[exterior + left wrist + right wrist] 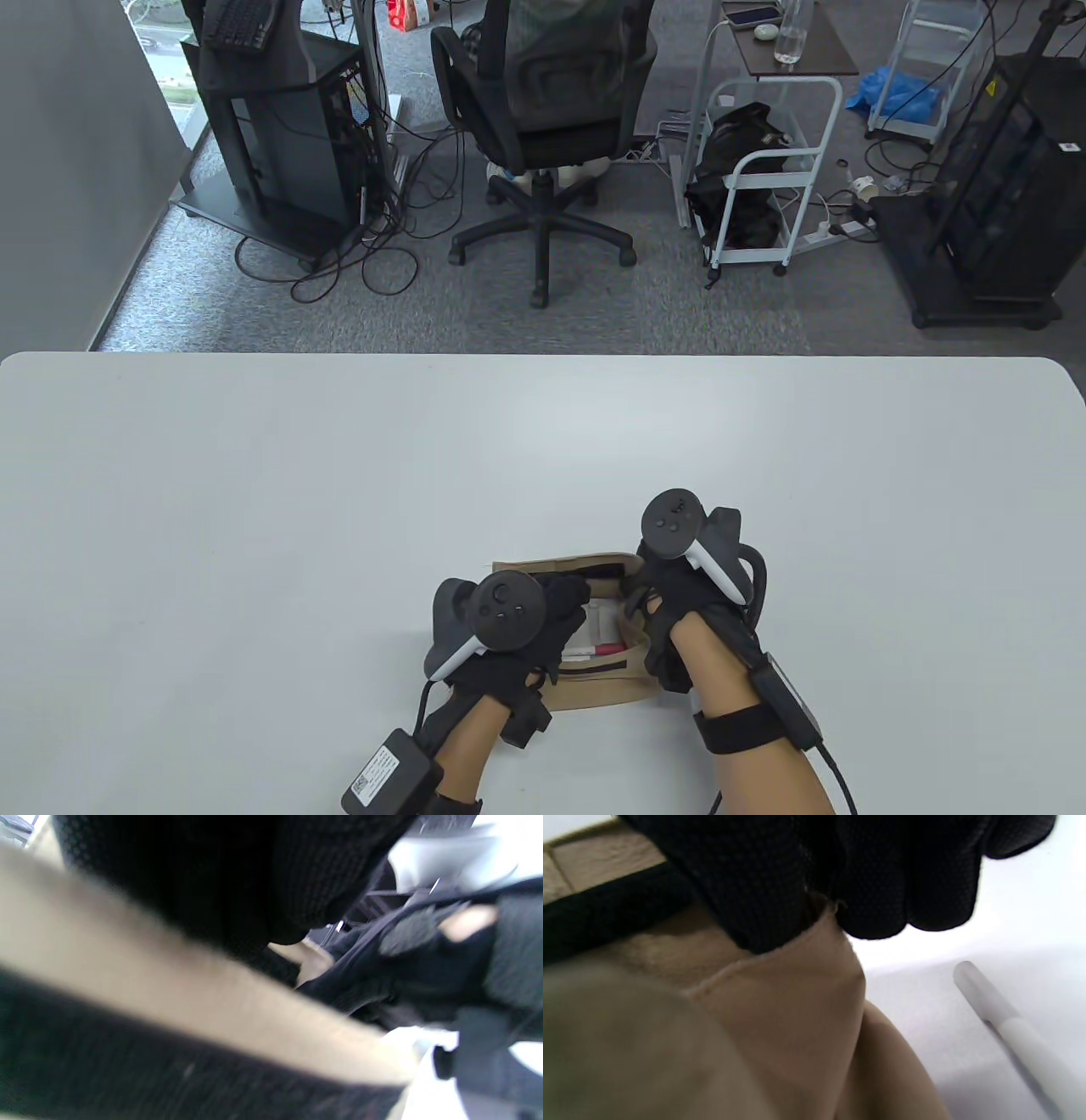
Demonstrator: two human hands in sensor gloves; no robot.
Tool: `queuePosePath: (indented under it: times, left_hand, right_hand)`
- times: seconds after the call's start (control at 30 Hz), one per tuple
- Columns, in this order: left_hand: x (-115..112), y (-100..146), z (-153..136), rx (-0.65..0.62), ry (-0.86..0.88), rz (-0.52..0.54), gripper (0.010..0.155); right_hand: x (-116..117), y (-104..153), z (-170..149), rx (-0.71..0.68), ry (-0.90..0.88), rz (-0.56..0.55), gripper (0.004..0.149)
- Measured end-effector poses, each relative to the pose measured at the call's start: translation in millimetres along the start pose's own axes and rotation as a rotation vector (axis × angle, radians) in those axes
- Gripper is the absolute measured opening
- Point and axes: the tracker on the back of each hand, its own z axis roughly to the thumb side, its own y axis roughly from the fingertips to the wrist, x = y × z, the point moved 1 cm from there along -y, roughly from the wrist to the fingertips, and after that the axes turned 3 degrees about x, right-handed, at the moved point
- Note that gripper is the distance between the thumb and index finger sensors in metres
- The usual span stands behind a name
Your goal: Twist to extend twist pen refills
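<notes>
A beige fabric pouch [594, 686] with black strips along its opening lies near the table's front edge. Inside it show white items and a pen with a red part [604, 649]. My left hand [567, 607] reaches into the pouch's left end; what its fingers hold is hidden. My right hand [640, 598] pinches the pouch's right end. In the right wrist view my gloved fingers [780, 899] grip the beige fabric [789, 1005], and a white pen [1014, 1029] lies on the table beside it. The left wrist view is blurred: pouch edge [191, 1001], left fingers [220, 878], right hand [424, 959].
The white table [339, 475] stretches far to the left, right and back of the pouch. Beyond its far edge stand an office chair [543, 127], a white trolley [755, 170] and equipment racks.
</notes>
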Motion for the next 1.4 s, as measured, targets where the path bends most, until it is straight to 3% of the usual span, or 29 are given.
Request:
queuePosePath:
  times: [0.13, 0.37, 0.87, 1.27, 1.4]
  left_hand:
    - [-19.3, -7.0, -0.8, 0.018, -0.184, -0.126, 0.048]
    - [-39.8, -8.5, 0.0, 0.03, -0.36, -0.343, 0.062]
    - [-58.3, -8.7, 0.5, 0.058, -0.55, -0.305, 0.046]
    - [-59.6, -7.6, -8.6, 0.082, -0.468, -0.373, 0.049]
    - [-52.3, -5.6, -12.8, 0.086, -0.395, -0.347, 0.05]
  right_hand:
    - [-0.3, 0.0, 0.9, -0.001, 0.022, 0.009, 0.06]
    - [-2.0, 0.4, 1.4, 0.001, 0.064, 0.019, 0.057]
    - [-1.4, 3.3, 3.7, -0.001, 0.105, 0.015, 0.051]
    - [-0.8, 3.4, 4.0, -0.009, 0.105, 0.007, 0.048]
    - [-0.8, 3.5, 4.3, -0.013, 0.1, 0.003, 0.046]
